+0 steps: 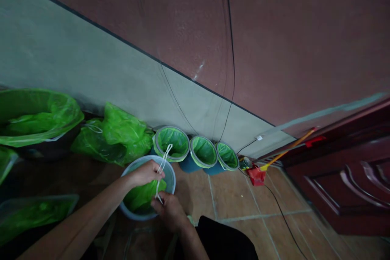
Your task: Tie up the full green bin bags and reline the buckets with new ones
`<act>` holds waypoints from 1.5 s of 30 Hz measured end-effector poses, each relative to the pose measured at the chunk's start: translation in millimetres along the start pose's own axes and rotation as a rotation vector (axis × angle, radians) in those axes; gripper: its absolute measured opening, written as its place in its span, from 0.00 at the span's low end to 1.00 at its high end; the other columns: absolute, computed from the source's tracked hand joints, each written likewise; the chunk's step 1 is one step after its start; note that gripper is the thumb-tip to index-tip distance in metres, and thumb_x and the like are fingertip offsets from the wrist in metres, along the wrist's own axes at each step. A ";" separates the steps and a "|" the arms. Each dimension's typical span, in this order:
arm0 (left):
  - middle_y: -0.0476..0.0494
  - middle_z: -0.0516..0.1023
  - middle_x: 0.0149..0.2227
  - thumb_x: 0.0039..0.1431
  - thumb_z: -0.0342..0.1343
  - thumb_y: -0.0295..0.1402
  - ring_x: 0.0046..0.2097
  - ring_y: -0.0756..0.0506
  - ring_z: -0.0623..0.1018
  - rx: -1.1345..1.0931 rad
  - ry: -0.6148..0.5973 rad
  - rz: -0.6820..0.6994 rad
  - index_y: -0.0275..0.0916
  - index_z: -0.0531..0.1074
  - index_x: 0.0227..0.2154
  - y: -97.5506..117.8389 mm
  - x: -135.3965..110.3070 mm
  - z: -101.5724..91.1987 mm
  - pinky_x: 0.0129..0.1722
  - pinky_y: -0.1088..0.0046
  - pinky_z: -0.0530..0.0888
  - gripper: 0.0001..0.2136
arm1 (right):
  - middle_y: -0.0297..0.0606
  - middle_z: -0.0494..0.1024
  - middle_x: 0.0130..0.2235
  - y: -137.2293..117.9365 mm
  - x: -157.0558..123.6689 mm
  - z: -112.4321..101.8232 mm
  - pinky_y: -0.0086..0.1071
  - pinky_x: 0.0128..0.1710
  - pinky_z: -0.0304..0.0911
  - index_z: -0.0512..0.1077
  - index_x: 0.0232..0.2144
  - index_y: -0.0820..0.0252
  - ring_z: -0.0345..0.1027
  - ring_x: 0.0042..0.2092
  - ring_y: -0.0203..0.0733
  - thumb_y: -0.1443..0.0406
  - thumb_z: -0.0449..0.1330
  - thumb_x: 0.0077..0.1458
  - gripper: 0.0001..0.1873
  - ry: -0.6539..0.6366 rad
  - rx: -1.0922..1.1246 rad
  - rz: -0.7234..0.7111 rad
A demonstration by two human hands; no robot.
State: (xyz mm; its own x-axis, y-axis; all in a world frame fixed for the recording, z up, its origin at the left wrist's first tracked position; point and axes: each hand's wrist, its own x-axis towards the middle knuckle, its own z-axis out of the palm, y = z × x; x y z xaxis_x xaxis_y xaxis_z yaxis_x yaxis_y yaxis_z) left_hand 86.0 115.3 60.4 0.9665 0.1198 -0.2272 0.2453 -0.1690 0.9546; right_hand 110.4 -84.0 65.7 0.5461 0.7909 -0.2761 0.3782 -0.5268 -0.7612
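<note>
Over a pale round bucket (171, 178) on the floor, both of my hands are working with a white drawstring (164, 157). My left hand (150, 173) pinches it at the far side, and a loop sticks up above the fingers. Nearer to me, my right hand (172, 210) is closed on the lower part of the same string. A green plastic bag (146, 194) hangs down inside the bucket below the hands. How the string joins the bag is hidden by my fingers.
Several bins with green liners (203, 152) stand along the wall. A full green bag (126, 130) lies beside a large lined bin (57, 130). A low tray (73, 202) is at left. Right are a red dustpan (256, 175), a cable (282, 207) and a door (335, 187).
</note>
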 end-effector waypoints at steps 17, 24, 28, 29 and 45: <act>0.49 0.85 0.35 0.60 0.51 0.19 0.40 0.47 0.81 0.730 0.120 0.568 0.44 0.81 0.42 21.0 -19.7 -1.3 0.63 0.62 0.64 0.17 | 0.34 0.79 0.27 -2.7 69.2 2.3 0.37 0.39 0.72 0.75 0.26 0.56 0.72 0.30 0.41 0.58 0.66 0.44 0.09 0.249 0.830 -0.105; 0.44 0.83 0.42 0.64 0.54 0.28 0.46 0.41 0.78 0.779 0.246 0.533 0.44 0.81 0.42 15.2 -19.9 5.1 0.56 0.61 0.67 0.11 | 0.26 0.70 0.21 -14.2 54.2 -15.4 0.26 0.24 0.60 0.78 0.32 0.58 0.60 0.23 0.31 0.58 0.71 0.37 0.17 0.222 0.981 0.153; 0.44 0.79 0.36 0.65 0.52 0.32 0.40 0.43 0.75 0.634 0.339 0.473 0.43 0.80 0.32 15.2 -17.0 3.7 0.46 0.67 0.70 0.11 | 0.28 0.70 0.21 -13.9 60.7 -20.9 0.26 0.22 0.54 0.77 0.29 0.59 0.60 0.23 0.31 0.56 0.73 0.32 0.20 0.275 0.974 0.216; 0.45 0.78 0.34 0.65 0.51 0.32 0.39 0.44 0.75 0.589 0.339 0.451 0.42 0.79 0.31 14.8 -15.6 3.6 0.44 0.68 0.70 0.12 | 0.28 0.70 0.20 -12.5 62.9 -21.1 0.26 0.22 0.54 0.77 0.29 0.59 0.59 0.22 0.32 0.55 0.73 0.34 0.20 0.294 0.940 0.217; 0.49 0.70 0.21 0.57 0.52 0.37 0.29 0.45 0.71 0.302 0.388 -0.004 0.43 0.65 0.18 -1.9 -2.2 -6.9 0.34 0.70 0.66 0.13 | 0.36 0.77 0.31 10.7 53.3 -12.4 0.35 0.43 0.68 0.72 0.26 0.57 0.72 0.36 0.42 0.65 0.58 0.55 0.06 0.595 0.250 0.069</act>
State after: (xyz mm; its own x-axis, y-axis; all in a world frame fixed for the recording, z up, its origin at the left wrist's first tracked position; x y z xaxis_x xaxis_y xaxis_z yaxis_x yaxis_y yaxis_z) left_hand 82.9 122.1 60.4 0.8799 0.4670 -0.0876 0.3160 -0.4373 0.8420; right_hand 152.8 -51.3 50.1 0.9110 0.4123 -0.0113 0.1814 -0.4252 -0.8868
